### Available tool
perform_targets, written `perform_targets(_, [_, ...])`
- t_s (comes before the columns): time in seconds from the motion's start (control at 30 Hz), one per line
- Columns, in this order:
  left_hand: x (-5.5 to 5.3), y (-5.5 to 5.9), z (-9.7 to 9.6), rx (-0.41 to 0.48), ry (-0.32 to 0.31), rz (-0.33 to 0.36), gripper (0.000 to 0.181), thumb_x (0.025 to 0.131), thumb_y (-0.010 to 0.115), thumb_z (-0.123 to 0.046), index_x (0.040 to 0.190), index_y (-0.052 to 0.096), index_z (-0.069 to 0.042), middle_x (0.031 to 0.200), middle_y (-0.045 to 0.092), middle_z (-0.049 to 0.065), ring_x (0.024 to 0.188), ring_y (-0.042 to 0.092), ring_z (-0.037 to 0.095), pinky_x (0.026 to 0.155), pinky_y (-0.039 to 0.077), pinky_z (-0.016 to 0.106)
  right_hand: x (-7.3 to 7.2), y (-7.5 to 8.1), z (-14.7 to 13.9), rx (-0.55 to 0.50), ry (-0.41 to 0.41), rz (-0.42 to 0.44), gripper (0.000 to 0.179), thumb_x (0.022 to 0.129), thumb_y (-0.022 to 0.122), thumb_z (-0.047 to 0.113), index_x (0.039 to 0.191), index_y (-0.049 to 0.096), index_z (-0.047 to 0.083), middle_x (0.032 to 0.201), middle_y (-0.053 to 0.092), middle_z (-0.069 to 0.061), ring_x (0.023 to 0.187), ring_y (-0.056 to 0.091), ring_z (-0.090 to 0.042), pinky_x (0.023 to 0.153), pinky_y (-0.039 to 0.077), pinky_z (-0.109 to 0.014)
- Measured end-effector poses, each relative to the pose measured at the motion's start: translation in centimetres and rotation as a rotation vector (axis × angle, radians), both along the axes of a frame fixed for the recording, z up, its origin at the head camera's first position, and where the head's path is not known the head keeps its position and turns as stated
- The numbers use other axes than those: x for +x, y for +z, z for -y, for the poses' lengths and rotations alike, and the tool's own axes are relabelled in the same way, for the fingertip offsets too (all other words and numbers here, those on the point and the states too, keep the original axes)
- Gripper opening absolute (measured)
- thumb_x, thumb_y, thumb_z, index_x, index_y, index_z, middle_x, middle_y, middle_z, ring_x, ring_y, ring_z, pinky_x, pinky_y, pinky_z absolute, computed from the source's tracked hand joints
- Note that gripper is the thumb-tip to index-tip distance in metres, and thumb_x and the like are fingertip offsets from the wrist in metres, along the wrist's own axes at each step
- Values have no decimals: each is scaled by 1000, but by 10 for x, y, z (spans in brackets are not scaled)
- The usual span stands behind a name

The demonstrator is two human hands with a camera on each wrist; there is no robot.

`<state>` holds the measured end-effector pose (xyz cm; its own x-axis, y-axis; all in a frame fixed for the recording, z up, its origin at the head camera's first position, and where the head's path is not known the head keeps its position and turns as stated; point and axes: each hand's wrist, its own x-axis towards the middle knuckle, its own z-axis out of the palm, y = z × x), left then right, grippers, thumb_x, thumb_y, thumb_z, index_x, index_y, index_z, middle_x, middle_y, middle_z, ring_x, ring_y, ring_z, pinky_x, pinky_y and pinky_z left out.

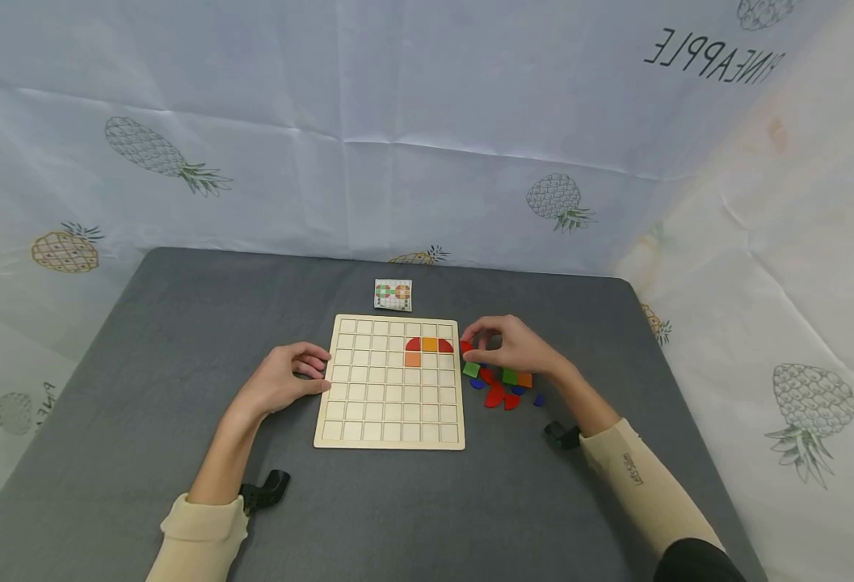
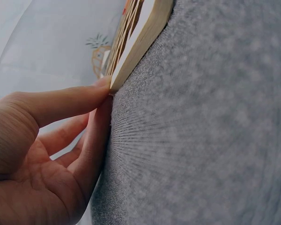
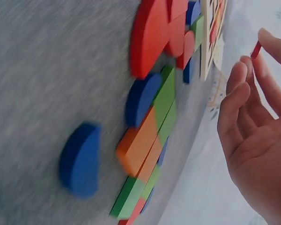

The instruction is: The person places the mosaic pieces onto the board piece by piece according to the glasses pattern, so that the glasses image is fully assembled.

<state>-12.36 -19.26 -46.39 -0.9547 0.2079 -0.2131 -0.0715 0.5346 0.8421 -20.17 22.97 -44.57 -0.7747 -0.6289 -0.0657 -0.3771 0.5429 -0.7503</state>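
A pale wooden grid board (image 1: 390,412) lies on the dark grey table. Toward its upper right it bears two red rounded pieces (image 1: 413,345), a yellow-orange square (image 1: 430,345) and an orange square (image 1: 413,359). My left hand (image 1: 284,380) touches the board's left edge with thumb and fingertips; in the left wrist view the thumb tip meets the board's corner (image 2: 136,51). Just off the right edge, my right hand (image 1: 517,346) pinches a small red piece (image 3: 256,49) between thumb and finger. Its full shape is hidden.
Loose red, blue, green and orange pieces (image 1: 494,395) lie right of the board, under and near the right hand. A blue half-round piece (image 3: 79,160) sits apart. Behind the board is a small printed pattern card (image 1: 393,295). Pineapple-print cloth (image 1: 397,194) surrounds the table.
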Motion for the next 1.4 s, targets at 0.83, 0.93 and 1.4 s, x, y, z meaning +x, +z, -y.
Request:
perform_targets(0.83, [3, 2, 0, 13, -1, -9, 47, 90, 87, -6, 131, 69, 6, 115, 72, 22, 93, 67, 14, 77, 53, 23, -8, -2, 50, -108, 135, 214, 29, 104, 70, 6, 132, 73, 1, 125, 75, -19, 85, 70, -25, 76, 57, -28])
perform_targets(0.93, [3, 3, 0, 15, -4, -9, 48, 90, 87, -6, 132, 68, 7, 115, 72, 22, 93, 68, 17, 76, 53, 23, -8, -2, 53, -78, 159, 205, 29, 108, 63, 6, 134, 73, 2, 116, 76, -20, 79, 66, -27, 69, 54, -27])
perform_targets(1.4, [2, 0, 1, 20, 6, -14, 46, 89, 87, -5, 130, 69, 6, 112, 71, 20, 89, 66, 12, 76, 53, 22, -6, -6, 70, -23, 210, 101, 12, 104, 71, 11, 114, 78, 9, 99, 79, -6, 74, 64, -9, 73, 55, -25])
